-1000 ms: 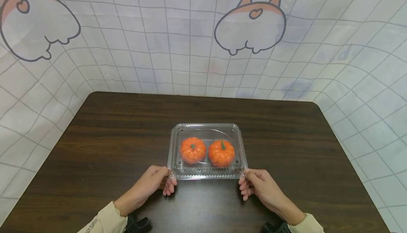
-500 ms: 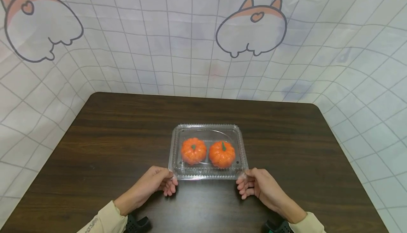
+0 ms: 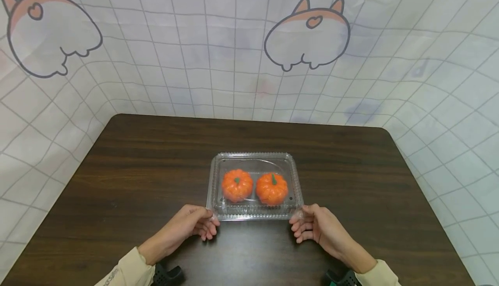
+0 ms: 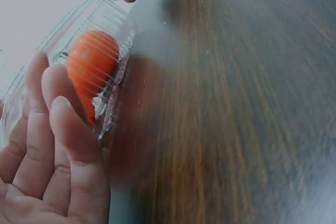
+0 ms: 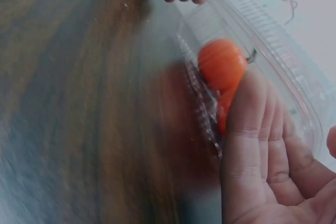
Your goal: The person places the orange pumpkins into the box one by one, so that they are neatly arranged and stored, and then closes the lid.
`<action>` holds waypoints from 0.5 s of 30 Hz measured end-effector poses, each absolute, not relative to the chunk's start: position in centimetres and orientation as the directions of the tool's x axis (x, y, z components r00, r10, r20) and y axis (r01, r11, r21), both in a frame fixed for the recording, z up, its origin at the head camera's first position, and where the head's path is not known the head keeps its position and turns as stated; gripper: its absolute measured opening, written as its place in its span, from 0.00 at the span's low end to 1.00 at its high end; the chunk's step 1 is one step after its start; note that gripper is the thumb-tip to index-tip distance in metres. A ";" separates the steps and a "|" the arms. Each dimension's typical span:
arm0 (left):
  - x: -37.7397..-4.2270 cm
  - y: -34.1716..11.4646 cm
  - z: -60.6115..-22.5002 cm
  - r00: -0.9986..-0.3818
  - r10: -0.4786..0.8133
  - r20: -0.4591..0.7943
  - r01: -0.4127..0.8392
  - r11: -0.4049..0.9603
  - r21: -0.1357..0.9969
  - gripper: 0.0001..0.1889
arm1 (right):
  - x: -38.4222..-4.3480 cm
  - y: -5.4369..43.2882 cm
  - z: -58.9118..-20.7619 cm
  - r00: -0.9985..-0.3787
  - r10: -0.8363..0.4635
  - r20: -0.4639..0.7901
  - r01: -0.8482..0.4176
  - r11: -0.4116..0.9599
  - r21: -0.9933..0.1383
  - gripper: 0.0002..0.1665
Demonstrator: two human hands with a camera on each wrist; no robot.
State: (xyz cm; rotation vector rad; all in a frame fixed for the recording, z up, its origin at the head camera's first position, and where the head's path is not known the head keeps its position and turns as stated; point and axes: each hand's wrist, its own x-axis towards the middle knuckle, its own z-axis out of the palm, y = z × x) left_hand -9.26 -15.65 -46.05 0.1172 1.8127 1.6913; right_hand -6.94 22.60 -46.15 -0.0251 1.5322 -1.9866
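Note:
A clear plastic clamshell box (image 3: pixel 255 213) sits at the middle of the table with two small orange pumpkins inside. The left pumpkin (image 3: pixel 237 185) and the right pumpkin (image 3: pixel 271 189) have green stems and lie side by side. My left hand (image 3: pixel 192 222) pinches the box's near left corner, thumb on top and fingers below. At the near right corner, my right hand (image 3: pixel 320 229) pinches the rim in the same way. Both wrist views show the ribbed box wall beside the fingers, with orange visible through it. Part of each fingertip contact is hidden.
The dark wood-grain table (image 3: pixel 156 160) has rounded far corners. A white gridded cloth (image 3: pixel 234 60) with cartoon animal drawings rises behind the table and along its sides. Black straps (image 3: pixel 168 275) sit at the wrists below pale sleeves.
My right hand's fingers have shifted slightly inward under the corner, and its thumb a little upward. The left hand has hardly moved. Box and pumpkins stay in place.

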 end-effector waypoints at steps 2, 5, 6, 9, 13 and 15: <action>-9.4 -15.9 -46.1 -0.780 0.478 -0.405 -0.379 0.154 0.912 0.19 | -7.1 22.8 -46.1 -0.804 -0.456 -0.381 0.478 -0.117 -0.870 0.28; -9.6 -16.3 -46.1 -0.775 0.466 -0.426 -0.407 0.147 0.902 0.21 | -7.3 23.5 -46.0 -0.806 -0.422 -0.415 0.501 -0.115 -0.858 0.29; -9.7 -16.4 -46.0 -0.775 0.462 -0.431 -0.411 0.148 0.899 0.22 | -7.4 23.7 -45.9 -0.806 -0.416 -0.420 0.505 -0.114 -0.856 0.30; -10.1 -17.0 -45.9 -0.776 0.457 -0.434 -0.408 0.161 0.899 0.25 | -7.8 24.7 -45.8 -0.810 -0.404 -0.426 0.505 -0.110 -0.856 0.32; -10.9 -18.2 -45.6 -0.783 0.445 -0.435 -0.393 0.188 0.900 0.30 | -8.4 26.1 -45.6 -0.818 -0.398 -0.415 0.481 -0.079 -0.873 0.37; -11.3 -18.9 -45.3 -0.798 0.417 -0.435 -0.387 0.199 0.900 0.32 | -8.6 26.9 -45.4 -0.829 -0.384 -0.407 0.462 -0.057 -0.885 0.39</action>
